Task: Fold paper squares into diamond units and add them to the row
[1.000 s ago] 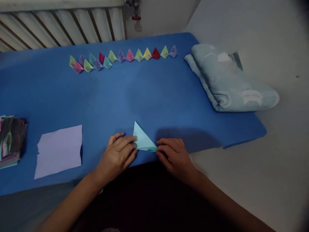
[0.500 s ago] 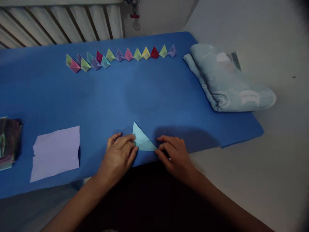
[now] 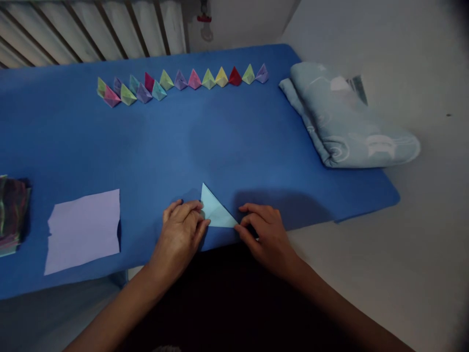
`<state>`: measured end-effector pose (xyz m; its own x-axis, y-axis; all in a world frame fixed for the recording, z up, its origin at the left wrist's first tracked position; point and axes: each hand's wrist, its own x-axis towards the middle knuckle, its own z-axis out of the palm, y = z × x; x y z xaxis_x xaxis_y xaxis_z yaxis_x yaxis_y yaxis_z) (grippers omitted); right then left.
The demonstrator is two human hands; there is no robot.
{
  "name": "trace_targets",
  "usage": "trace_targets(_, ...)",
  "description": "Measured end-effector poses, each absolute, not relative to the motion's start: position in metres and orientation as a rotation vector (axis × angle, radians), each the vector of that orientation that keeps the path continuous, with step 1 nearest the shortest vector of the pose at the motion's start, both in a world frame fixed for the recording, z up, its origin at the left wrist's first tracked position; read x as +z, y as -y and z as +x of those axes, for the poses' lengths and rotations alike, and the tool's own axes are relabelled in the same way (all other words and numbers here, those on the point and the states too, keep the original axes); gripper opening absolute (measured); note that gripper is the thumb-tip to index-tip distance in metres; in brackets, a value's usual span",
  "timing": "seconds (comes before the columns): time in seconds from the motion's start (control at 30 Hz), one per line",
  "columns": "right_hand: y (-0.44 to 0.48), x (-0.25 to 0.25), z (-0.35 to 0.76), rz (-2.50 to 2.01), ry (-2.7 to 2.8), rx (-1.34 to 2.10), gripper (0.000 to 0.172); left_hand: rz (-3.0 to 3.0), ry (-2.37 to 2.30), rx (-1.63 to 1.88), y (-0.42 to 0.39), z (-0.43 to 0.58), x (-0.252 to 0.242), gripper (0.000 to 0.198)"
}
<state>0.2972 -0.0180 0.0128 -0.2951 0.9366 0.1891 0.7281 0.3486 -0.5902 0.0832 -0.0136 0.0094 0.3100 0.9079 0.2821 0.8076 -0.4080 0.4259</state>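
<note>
A light-blue sheet of paper folded into a triangle (image 3: pixel 217 211) lies near the front edge of the blue table. My left hand (image 3: pixel 181 227) holds its left side, with the thumb and fingers closed at the paper's edge and covering part of it. At the triangle's right corner is my right hand (image 3: pixel 264 232), its thumb touching the tip and its index finger curved above the table. Left of my hands lies a flat lilac sheet of paper (image 3: pixel 84 232) with uneven edges.
Small folded paper boats in several colours, such as a red one (image 3: pixel 235 77), line the back of the table (image 3: pixel 164 146). A folded grey-green cloth (image 3: pixel 351 124) rests at the right. At the left edge sits a stack of coloured paper (image 3: pixel 12 215). Behind the table stands a radiator (image 3: pixel 91 32).
The view has shifted very slightly. A small darker mark or fold near the triangle's right corner no longer shows, and the paper looks flatter there. Both hands have kept nearly the same place.
</note>
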Motion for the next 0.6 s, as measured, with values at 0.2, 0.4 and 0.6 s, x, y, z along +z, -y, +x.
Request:
trace_targets(0.2, 0.018, 0.018, 0.3, -1.541, 2.078, 0.63, 0.009, 2.304, -1.583, 0.713, 0.014, 0.08, 0.009, 0.009)
trace_targets(0.4, 0.016, 0.022, 0.302, -1.526, 2.122, 0.618, 0.006, 2.406, -1.502, 0.717, 0.014, 0.073, 0.006, 0.019)
trace_targets(0.6, 0.012, 0.023, 0.294, -1.082, 2.446, 0.519, 0.025, 2.588, -1.429, 0.705, 0.014, 0.068, 0.0, 0.028)
